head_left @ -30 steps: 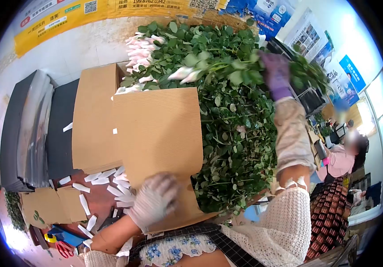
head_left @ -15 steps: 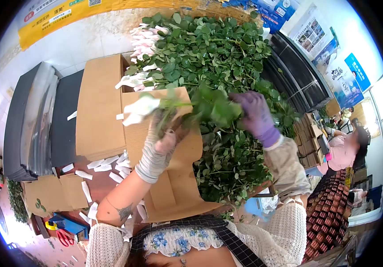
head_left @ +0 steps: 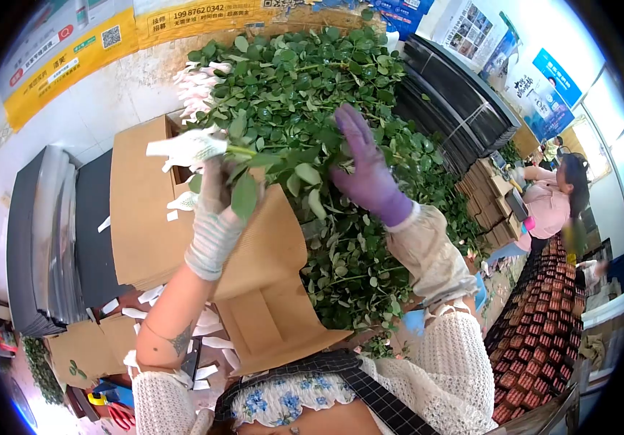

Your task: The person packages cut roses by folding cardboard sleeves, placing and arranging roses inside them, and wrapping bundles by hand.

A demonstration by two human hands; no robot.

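My left hand (head_left: 215,217), in a striped pale glove, is closed around the leafy stem of a rose (head_left: 190,148) whose head is wrapped in a white mesh sleeve and points left. Green leaves hang from the stem to the right of the fingers. My right hand (head_left: 371,177), in a purple glove, is open with fingers pointing up, over a large heap of leafy rose stems (head_left: 304,90). Below the left hand lies a brown corrugated cardboard sheet (head_left: 272,239). Another white-sleeved rose head (head_left: 186,201) rests near the left wrist.
Stacked cardboard (head_left: 141,210) and dark sheets (head_left: 94,225) stand to the left. White sleeves (head_left: 214,342) lie scattered on the table. Red-handled scissors (head_left: 120,416) are at lower left. Black sheets (head_left: 457,87) are piled at right, where a person in pink (head_left: 547,206) stands beyond.
My right hand has come off the rose's leaves and its fingers are now spread. The left hand has moved up and left with the rose. The whole view has shifted slightly.
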